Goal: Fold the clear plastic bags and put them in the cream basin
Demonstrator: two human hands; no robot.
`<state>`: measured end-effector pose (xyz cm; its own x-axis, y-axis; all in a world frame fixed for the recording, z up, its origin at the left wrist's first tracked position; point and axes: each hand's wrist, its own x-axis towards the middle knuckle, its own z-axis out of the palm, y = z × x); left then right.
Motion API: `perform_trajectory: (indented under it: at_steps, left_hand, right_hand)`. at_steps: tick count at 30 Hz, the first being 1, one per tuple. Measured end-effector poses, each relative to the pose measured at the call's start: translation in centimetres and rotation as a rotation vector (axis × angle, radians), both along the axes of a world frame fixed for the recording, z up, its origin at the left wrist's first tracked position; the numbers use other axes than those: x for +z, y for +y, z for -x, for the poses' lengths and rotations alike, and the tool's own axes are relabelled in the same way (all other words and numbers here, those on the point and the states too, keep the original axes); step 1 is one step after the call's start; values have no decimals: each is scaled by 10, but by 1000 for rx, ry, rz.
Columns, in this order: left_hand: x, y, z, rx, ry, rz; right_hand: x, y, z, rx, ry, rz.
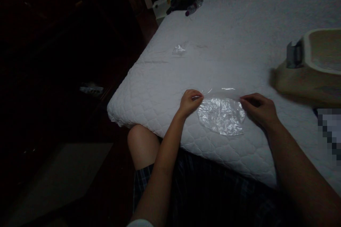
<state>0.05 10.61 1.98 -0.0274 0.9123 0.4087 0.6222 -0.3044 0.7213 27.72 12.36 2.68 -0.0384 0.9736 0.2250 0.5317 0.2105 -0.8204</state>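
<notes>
A clear, crinkled plastic bag (222,115) is spread flat between my hands over the white quilted mattress cover (157,94). My left hand (190,103) pinches its upper left corner between thumb and fingers. At the upper right corner, my right hand (261,109) pinches it the same way. The bag's upper strip is smooth and shiny, while its lower part is wrinkled. Another small piece of clear plastic (179,49) lies on the bed farther away.
A beige plastic bin with a grey latch (295,55) stands on the bed at the right. A clear bottle with a purple cap (194,7) and a dark bundle (181,0) lie at the far corner. A plastic packet (92,89) is on the dark floor at left.
</notes>
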Motion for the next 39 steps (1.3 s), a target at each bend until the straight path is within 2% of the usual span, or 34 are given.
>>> perform_trajectory:
  at_steps: [8, 19, 28, 39]
  left_hand:
    - [-1, -2, 6, -60, -161, 107]
    - [5, -3, 6, -84, -13, 61]
    - [4, -2, 5, -87, -14, 46]
    - [1, -1, 4, -60, -3, 48]
  right_hand:
    - [5, -2, 1, -11, 66, 69]
    - [7, -3, -1, 17, 47, 11]
    - [8, -4, -2, 67, 17, -39]
    - [4, -1, -6, 192, 109, -134]
